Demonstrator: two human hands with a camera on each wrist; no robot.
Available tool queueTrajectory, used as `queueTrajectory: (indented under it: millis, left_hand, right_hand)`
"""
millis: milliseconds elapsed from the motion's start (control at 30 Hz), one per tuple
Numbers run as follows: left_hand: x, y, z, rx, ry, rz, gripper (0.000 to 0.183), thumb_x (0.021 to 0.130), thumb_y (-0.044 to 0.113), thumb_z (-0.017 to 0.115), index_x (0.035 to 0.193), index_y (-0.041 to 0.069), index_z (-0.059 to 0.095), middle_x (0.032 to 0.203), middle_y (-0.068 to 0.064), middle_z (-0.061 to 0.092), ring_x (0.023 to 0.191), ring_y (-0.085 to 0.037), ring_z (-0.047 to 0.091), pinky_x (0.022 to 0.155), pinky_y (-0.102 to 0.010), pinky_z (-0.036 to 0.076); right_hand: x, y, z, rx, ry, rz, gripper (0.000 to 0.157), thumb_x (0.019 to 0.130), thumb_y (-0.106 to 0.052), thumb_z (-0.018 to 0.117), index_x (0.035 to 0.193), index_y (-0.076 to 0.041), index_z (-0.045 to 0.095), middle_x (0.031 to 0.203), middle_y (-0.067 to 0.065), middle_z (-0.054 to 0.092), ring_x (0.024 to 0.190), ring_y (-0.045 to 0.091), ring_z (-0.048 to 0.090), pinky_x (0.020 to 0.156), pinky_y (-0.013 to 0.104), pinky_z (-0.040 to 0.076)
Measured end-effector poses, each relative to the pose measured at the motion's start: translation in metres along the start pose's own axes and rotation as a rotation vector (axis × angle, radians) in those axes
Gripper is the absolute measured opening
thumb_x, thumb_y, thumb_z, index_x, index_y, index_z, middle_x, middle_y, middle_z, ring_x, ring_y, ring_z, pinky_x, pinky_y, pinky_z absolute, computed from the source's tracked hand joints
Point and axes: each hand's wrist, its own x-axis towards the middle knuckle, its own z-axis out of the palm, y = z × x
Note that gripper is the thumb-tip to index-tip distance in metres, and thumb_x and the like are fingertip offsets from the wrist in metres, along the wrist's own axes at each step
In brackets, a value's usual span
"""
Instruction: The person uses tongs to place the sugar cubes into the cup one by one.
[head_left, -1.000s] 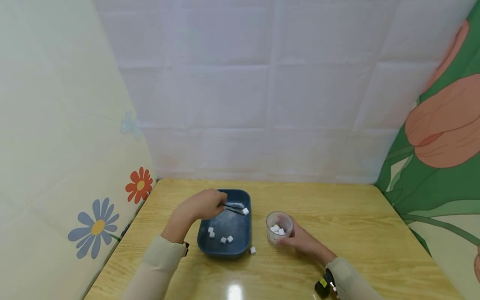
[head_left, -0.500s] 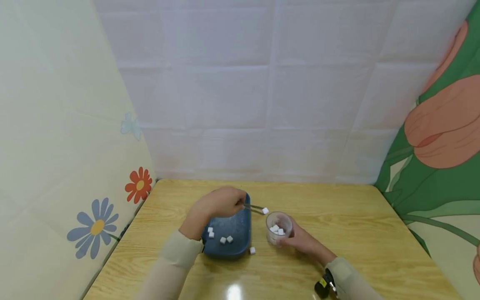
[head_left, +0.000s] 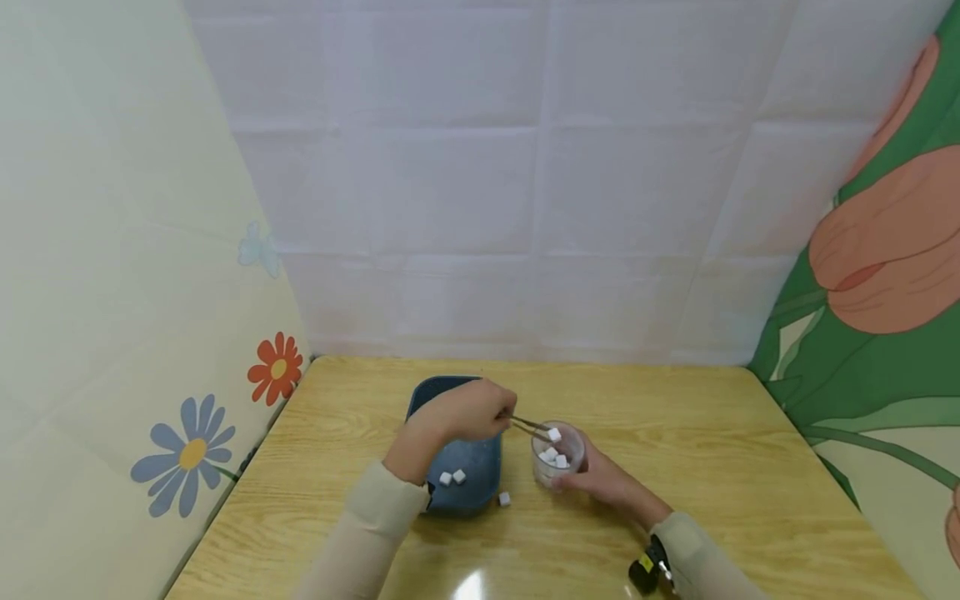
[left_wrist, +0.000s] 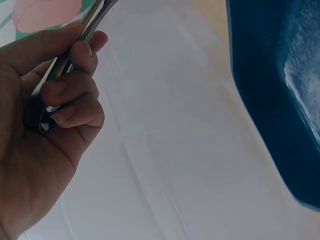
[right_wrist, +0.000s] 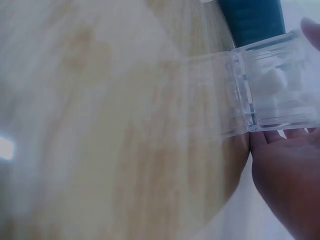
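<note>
My left hand (head_left: pixel 472 410) grips a pair of metal tweezers (head_left: pixel 531 425), seen close up as shiny tweezers (left_wrist: pixel 62 65) in the left wrist view. Between their tips is a white cube (head_left: pixel 554 435), over the mouth of a clear glass (head_left: pixel 542 473). Several white cubes lie inside the glass. My right hand (head_left: pixel 611 481) holds the glass from its right side, fingers and thumb around it, and it stands on the table. In the right wrist view the glass (right_wrist: pixel 280 115) shows cubes through its wall, with my right hand (right_wrist: pixel 290 175) beside it.
Under my left forearm lies a dark blue tray (head_left: pixel 480 475), partly hidden, with white cubes (head_left: pixel 452 477) inside. One loose cube (head_left: pixel 504 499) sits on the wooden table (head_left: pixel 645 417) beside the tray. Fabric walls (head_left: pixel 450 208) enclose the back and sides.
My left hand has moved right from over the tray, carrying the cube in the tweezers to the glass's mouth. My right hand and the glass have stayed in place.
</note>
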Motion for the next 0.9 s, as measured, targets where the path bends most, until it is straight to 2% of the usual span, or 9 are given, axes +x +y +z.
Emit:
queueTrajectory:
  millis: [267,633,900]
  left_hand:
    - [0.014,0.007,0.015,0.044,-0.030,-0.042,0.013,0.093,0.018,0.057,0.080,0.020,0.055,0.070,0.009,0.054,0.058,-0.006,0.047,0.055,-0.022,0.040]
    - [0.026,0.013,0.026,0.124,-0.038,-0.026,0.016,0.088,0.013,0.058,0.073,0.018,0.055,0.064,0.008,0.052,0.056,-0.008,0.045,0.052,-0.022,0.038]
    - [0.033,0.018,0.030,0.178,-0.058,-0.040,0.015,0.083,0.010,0.059,0.070,0.017,0.055,0.062,0.007,0.050,0.057,-0.009,0.045,0.053,-0.023,0.038]
  right_hand:
    - [0.001,0.001,-0.001,-0.016,0.009,0.020,0.083,0.077,-0.014,0.075,0.142,-0.013,0.023,0.130,0.016,0.045,0.116,0.025,0.047,0.091,0.025,0.041]
    - [0.001,-0.001,0.000,-0.014,0.037,0.035,0.087,0.075,-0.014,0.077,0.142,-0.012,0.023,0.133,0.016,0.043,0.115,0.021,0.047,0.091,0.021,0.039]
    - [-0.001,-0.004,-0.001,-0.020,0.034,0.065,0.087,0.075,-0.015,0.078,0.143,-0.012,0.023,0.135,0.014,0.042,0.119,0.023,0.045,0.094,0.027,0.038]
